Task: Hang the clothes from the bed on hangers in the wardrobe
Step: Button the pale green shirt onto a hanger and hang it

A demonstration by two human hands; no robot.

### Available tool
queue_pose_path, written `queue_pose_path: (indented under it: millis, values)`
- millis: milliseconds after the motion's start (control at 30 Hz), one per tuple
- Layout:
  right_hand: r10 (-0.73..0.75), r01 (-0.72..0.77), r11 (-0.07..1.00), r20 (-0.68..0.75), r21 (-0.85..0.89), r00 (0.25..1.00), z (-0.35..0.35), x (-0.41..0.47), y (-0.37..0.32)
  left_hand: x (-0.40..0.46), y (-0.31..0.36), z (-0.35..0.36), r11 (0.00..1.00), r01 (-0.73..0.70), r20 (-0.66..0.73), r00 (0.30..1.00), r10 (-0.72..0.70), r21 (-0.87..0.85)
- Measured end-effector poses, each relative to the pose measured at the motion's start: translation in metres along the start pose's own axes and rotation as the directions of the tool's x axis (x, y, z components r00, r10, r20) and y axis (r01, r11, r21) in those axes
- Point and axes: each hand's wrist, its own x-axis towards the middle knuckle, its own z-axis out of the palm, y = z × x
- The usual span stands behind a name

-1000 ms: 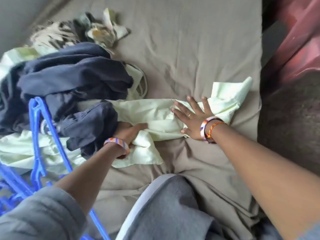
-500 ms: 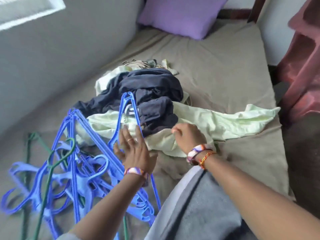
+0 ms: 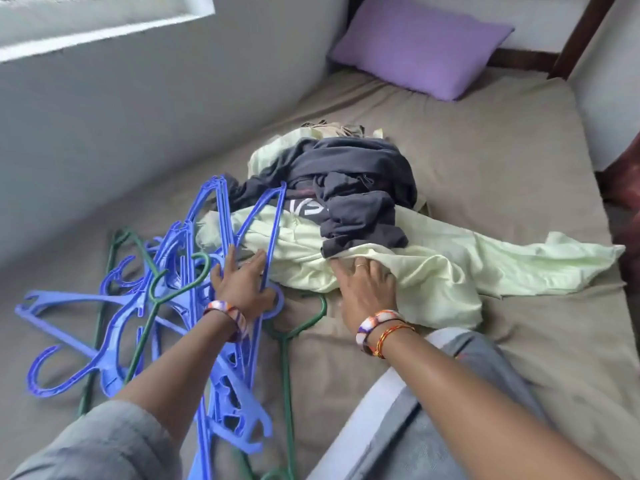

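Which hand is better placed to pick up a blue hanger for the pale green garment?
The left hand. It already lies on the blue hanger at the pile's edge, while the right hand is busy on the pale green garment.

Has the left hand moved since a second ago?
Yes. The left hand left the dark clothes and shifted left onto the blue hangers, where it rests now.

Bed [image 3: 485, 174] carries clothes [image 3: 363, 216], hangers [image 3: 138, 306], pillow [image 3: 419, 43]
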Motion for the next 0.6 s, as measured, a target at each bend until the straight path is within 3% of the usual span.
queue_pose_path:
  millis: [100,200,300,367,467,533,600]
  values:
    - [0.072,-0.074,0.996,-0.045,-0.054,0.996,0.004,0.009,0.002,0.001,0.006,-0.001,1.0,0.015,-0.025,1.0,-0.015,0.002]
    - [0.046,-0.056,0.994,-0.105,-0.095,0.993,0.002,0.014,0.013,-0.003,0.009,-0.002,0.998,0.054,-0.108,0.993,-0.057,-0.032]
    - [0.106,-0.082,0.973,-0.107,0.214,0.989,-0.017,0.024,0.033,-0.009,0.007,-0.005,0.985,0.06,-0.215,0.972,-0.095,-0.163]
    - [0.277,-0.205,0.873,-0.104,0.442,0.955,-0.029,0.038,0.05,-0.009,0.006,-0.005,0.974,0.064,-0.234,0.965,-0.115,-0.217]
    - [0.525,-0.223,0.644,-0.211,0.732,0.824,-0.055,0.045,0.077,-0.004,0.006,-0.002,0.971,0.067,-0.263,0.956,-0.128,-0.228]
    - [0.653,-0.247,0.474,-0.149,0.845,0.743,-0.059,0.043,0.094,-0.001,0.006,-0.002,0.966,0.055,-0.269,0.955,-0.124,-0.251]
    - [0.762,-0.2,0.213,-0.035,0.956,0.646,-0.067,0.042,0.116,0.002,0.012,-0.001,0.955,0.011,-0.255,0.963,-0.091,-0.296]
